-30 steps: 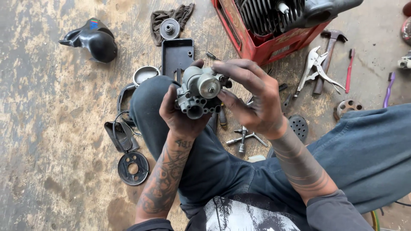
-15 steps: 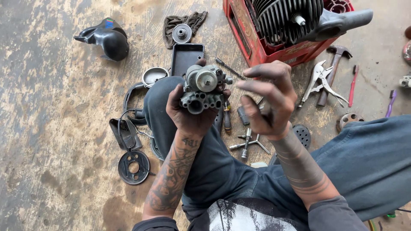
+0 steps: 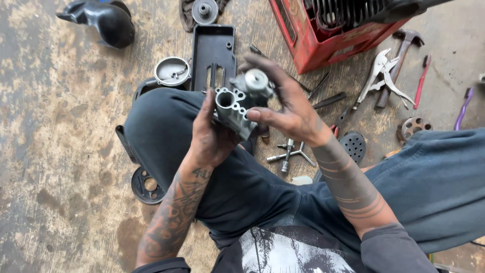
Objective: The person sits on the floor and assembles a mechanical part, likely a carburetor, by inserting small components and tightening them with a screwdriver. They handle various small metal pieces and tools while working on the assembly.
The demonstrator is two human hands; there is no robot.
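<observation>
Head view: hands grip ribbed metal casting.

Both hands, left hand and right hand, grip a grey carburetor above the knee.
</observation>
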